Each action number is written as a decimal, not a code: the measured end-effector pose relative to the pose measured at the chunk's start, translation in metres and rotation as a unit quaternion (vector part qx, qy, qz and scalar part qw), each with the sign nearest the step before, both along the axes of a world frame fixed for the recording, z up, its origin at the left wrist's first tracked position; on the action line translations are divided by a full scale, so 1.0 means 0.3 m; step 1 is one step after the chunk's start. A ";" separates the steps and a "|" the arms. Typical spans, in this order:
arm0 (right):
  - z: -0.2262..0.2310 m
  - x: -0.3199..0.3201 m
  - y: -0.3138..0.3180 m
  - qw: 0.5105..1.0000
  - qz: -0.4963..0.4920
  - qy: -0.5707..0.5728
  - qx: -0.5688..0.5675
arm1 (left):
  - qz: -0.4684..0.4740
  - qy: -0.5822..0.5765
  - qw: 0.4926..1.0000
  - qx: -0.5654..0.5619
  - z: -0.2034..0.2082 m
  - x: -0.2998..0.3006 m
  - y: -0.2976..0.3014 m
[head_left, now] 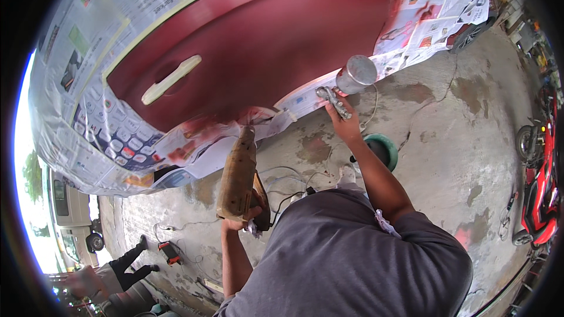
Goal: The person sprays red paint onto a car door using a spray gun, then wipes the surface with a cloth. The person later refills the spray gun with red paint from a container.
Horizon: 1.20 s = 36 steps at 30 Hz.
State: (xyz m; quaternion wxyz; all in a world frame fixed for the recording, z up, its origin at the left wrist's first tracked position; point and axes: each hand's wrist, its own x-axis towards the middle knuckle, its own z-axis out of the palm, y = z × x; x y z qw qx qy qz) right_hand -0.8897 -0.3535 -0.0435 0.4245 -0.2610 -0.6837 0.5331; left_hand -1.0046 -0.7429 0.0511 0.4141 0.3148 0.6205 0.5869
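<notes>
Ahead, the red panel (258, 47) runs lengthwise up-rightward; the nearer right hand (341, 115) grips a spray gun (348, 82), the left hand (242, 219) grasps seemingly a blower (237, 182).

From a wide fisheye camera worn on the person's head, the left of a side-by-side pair, the view looks steeply down over a dark grey cloth shirt (346, 258), so near that it fills the lower middle. Ahead, at close range, a curved dark red car panel (276, 53) spans the top; the stained grey concrete floor (437, 158) lies farther below. Coverage sweeps from a pale boxy van (67, 216) at far left to a red-and-black motorcycle (541, 199) at far right.
</notes>
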 end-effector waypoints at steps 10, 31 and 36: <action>0.009 -0.187 -0.470 0.988 0.115 -0.093 -0.050 | 0.009 0.043 0.998 -0.040 0.044 -0.095 -0.306; 0.182 0.185 0.514 0.980 -0.184 -0.075 0.018 | -0.030 -0.010 0.999 0.029 0.006 -0.074 0.109; 0.226 0.291 0.770 0.967 -0.244 -0.072 0.024 | -0.026 -0.046 0.997 0.054 0.078 -0.004 0.297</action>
